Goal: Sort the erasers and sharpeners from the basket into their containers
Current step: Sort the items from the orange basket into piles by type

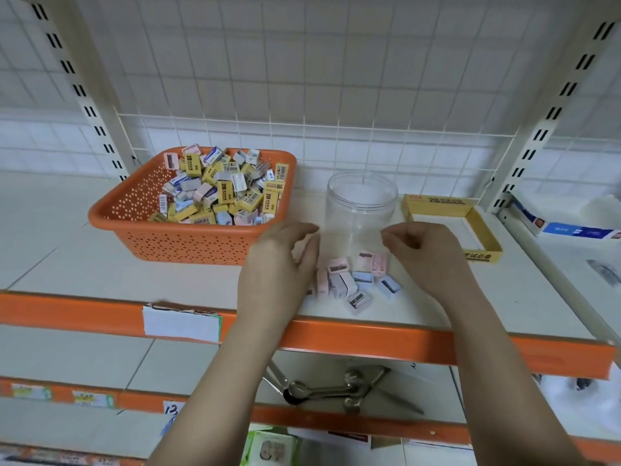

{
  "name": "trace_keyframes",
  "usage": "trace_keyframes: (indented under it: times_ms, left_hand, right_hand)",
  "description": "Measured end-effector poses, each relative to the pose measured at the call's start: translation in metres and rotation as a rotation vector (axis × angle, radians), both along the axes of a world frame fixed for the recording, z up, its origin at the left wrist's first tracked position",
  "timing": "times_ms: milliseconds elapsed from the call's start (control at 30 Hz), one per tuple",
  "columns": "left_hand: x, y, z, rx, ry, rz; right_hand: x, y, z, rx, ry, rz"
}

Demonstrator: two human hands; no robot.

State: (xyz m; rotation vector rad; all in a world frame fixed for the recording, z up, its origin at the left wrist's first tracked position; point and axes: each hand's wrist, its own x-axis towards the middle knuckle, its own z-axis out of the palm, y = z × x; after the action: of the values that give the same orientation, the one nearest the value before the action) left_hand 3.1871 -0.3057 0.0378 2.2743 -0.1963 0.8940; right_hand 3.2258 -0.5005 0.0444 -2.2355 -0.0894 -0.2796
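Note:
An orange perforated basket (141, 210) on the shelf holds a heap of yellow erasers (225, 191) mixed with pink, blue and white sharpeners. To its right stands a clear plastic jar (361, 203), open at the top, with nothing inside. A yellow cardboard box (484, 230) lies right of the jar. Several pastel sharpeners (356, 280) lie loose on the shelf in front of the jar. My left hand (279, 260) hovers over the left of this pile, fingers loosely curled, holding nothing visible. My right hand (426, 250) hangs at the jar's right side, fingers curled; no object shows in it.
The shelf has an orange front rail (403, 334) with a white label (181, 322). A wire grid backs the shelf. Metal scissors and spoons (336, 388) lie on the lower shelf. A blue and white package (571, 227) lies at the far right.

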Motion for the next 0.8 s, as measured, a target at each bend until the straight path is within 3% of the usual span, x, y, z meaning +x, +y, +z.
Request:
trace_keyframes:
  times_ms: [200, 533, 800]
  left_hand:
    - [0.009, 0.048, 0.035, 0.041, -0.044, -0.037]
    - [0.048, 0.161, 0.048, 0.083, 0.067, -0.042]
    - [0.076, 0.204, 0.051, 0.115, 0.185, -0.044]
  right_hand:
    - [0.009, 0.041, 0.025, 0.047, -0.065, 0.04]
    - [0.071, 0.147, 0.053, -0.146, -0.121, 0.033]
    - [0.15, 0.208, 0.07, -0.357, 0.055, -0.001]
